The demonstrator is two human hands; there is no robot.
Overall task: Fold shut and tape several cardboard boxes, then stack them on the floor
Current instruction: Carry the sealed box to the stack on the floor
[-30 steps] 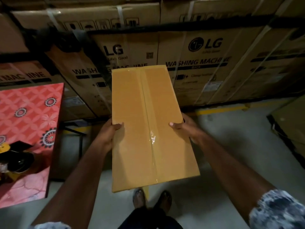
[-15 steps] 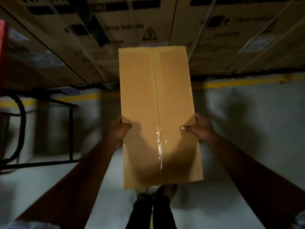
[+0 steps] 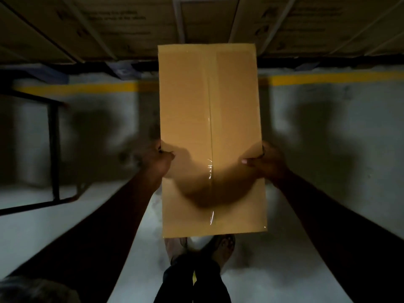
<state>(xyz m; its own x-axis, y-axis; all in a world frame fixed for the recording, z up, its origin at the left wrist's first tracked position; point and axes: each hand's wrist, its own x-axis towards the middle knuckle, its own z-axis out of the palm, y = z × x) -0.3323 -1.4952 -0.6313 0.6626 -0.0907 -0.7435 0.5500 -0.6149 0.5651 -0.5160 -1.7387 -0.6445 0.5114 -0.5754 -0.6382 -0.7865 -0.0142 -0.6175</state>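
A long tan cardboard box is held flat in front of me above the grey floor, its flaps shut and a strip of clear tape running down the middle seam. My left hand grips its left edge, thumb on top. My right hand grips the right edge the same way. My fingers under the box are hidden. My feet show just below the box's near end.
Large printed cartons stand in a row along the far side behind a yellow floor line. A black metal table frame stands at the left. Bare floor lies to the right of the box.
The view has tipped further down toward the floor and the box has come lower with both hands still on its sides. The red patterned table top has left the view.
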